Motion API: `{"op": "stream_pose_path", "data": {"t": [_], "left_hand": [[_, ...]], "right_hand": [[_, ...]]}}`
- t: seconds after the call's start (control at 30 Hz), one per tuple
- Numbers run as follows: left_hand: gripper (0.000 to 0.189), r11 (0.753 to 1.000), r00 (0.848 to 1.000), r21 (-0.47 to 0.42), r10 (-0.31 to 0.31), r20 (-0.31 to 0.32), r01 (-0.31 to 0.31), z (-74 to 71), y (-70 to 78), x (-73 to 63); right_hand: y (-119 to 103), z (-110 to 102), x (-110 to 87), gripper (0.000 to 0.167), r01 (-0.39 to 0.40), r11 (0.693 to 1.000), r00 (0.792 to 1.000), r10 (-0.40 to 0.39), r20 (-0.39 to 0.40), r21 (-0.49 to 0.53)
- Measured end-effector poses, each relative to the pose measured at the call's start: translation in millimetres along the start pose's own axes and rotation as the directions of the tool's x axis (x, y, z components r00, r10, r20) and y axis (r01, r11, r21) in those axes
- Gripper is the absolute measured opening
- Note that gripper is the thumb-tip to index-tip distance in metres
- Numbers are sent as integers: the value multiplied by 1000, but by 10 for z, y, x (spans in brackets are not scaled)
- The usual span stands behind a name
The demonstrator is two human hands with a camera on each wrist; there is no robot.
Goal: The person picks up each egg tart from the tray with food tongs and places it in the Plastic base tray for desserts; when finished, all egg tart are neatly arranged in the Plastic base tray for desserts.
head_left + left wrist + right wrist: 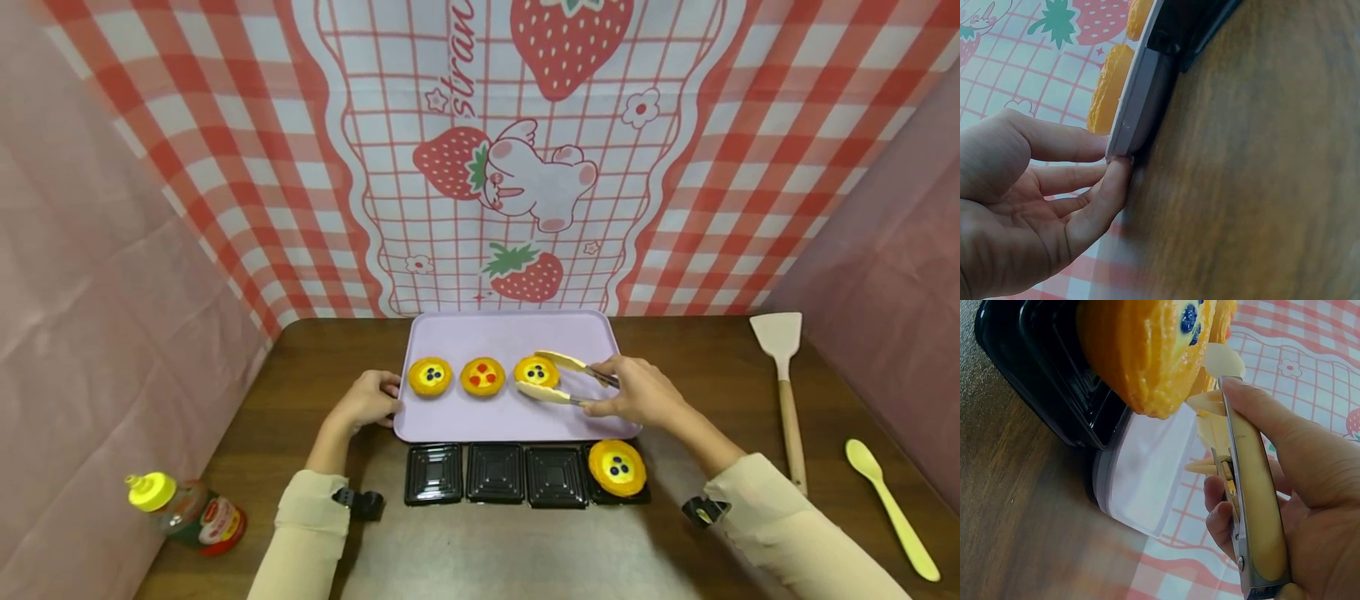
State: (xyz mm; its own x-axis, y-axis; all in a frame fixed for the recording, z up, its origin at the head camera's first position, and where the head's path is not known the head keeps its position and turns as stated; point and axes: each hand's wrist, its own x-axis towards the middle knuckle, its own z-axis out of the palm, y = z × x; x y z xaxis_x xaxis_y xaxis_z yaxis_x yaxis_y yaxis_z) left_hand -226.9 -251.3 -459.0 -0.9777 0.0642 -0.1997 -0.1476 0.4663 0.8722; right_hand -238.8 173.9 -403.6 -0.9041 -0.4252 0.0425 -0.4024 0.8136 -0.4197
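Observation:
My left hand [369,400] pinches the left edge of a lilac tray [510,422]; in the left wrist view thumb and fingertips meet at its corner [1124,134]. My right hand [637,392] grips cream-tipped metal tongs [1250,487], whose spread tips straddle a blueberry tart [536,372] on the tray's right part. Left of it on the tray lie a tart with red toppings [482,377] and another blueberry tart [430,377]. A further blueberry tart [617,467] sits in the rightmost of a row of black plastic holders in front of the tray.
Bare black holders [496,472] stand left of the filled one. A yellow-capped squeeze bottle [198,517] lies at the left. On the right are a spatula [783,392] with a wooden handle and a yellow spoon [892,508]. Behind the tray hangs a strawberry-print cloth [495,225].

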Motion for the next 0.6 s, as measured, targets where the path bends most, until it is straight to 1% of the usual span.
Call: {"op": "stream_pose_path", "data": {"t": [0.37,0.6], "left_hand": [[48,1000,1000,8,-16,-4,16,3,3,-2],[48,1000,1000,9,-12,-3,12,4,-3,-1]], "right_hand": [[-5,-8,-8,69,12,1000,1000,-12,-1,-4],[-85,-96,-61,68,54,998,998,-54,-10,-43]]}}
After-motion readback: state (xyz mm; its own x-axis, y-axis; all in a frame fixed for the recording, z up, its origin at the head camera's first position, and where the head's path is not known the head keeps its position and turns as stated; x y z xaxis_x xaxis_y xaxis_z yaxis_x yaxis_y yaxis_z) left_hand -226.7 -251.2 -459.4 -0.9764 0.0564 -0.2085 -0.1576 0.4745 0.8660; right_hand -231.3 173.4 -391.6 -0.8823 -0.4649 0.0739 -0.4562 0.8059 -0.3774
